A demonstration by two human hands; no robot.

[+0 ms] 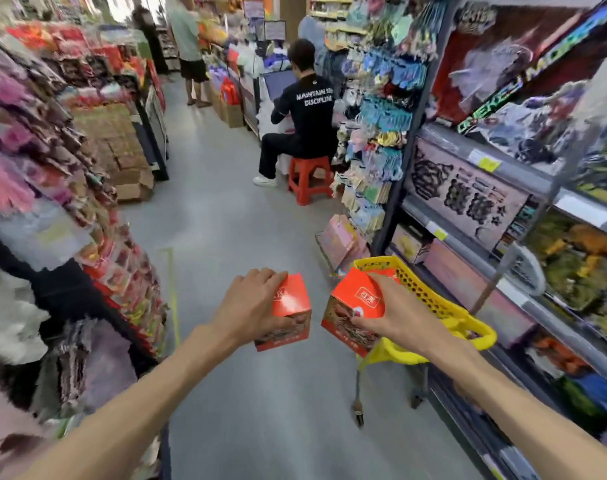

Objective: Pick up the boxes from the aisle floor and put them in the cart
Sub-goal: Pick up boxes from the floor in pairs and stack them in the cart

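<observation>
Both forearms extended over the grey aisle floor (260, 393). My left hand (250, 308) grips a small red printed cardboard box (290, 315) from above and the side, fingers curled over its top edge; the grip is closed around the box, which hangs clear of the floor. My right hand (388, 313) holds a second red cardboard box of the same print (355, 308), fingers wrapped over its top and thumb on the front face; it too is lifted, tilted a little. The two boxes sit side by side, near each other, not touching.

Just behind and to the right of the right-hand box stands the yellow perforated plastic shopping cart (433, 299) on its wheeled frame, parked against the right-hand shelving (485, 209). The right box overlaps the cart's near rim in view; whether it is already over the basket I cannot tell.

Step in hand, as I judge it: transfer, both boxes lifted and carried toward the cart. Next move calls for swinging the right box over the rim and lowering it in, then bringing the left box across to follow, clearing the handle.

Farther down the aisle: a person in black seated on a red plastic stool (310, 178), another standing beyond. No further boxes of this kind visible on the floor nearby.
</observation>
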